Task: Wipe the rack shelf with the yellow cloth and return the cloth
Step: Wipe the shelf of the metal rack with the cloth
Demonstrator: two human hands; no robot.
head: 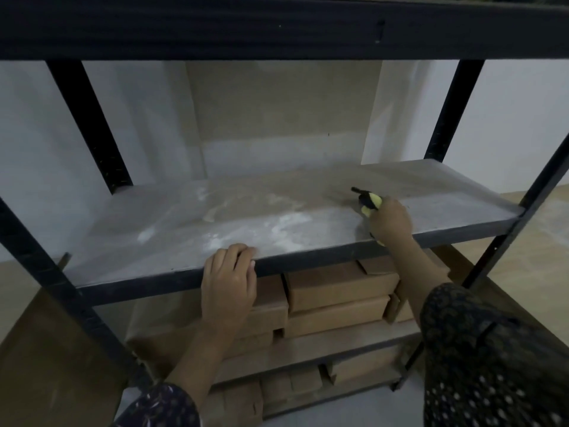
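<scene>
The rack shelf is a pale grey board in a black metal frame, with white dusty smears across its middle. My right hand grips the yellow cloth, bunched with a dark part sticking out, and holds it down on the right side of the shelf. My left hand rests on the shelf's front edge near the middle, fingers curled over the lip. A bit of yellow shows below my right wrist.
Black uprights stand at the back corners and another shelf beam runs overhead. Brown cardboard boxes are stacked on the lower shelves. A pale wall lies behind the rack.
</scene>
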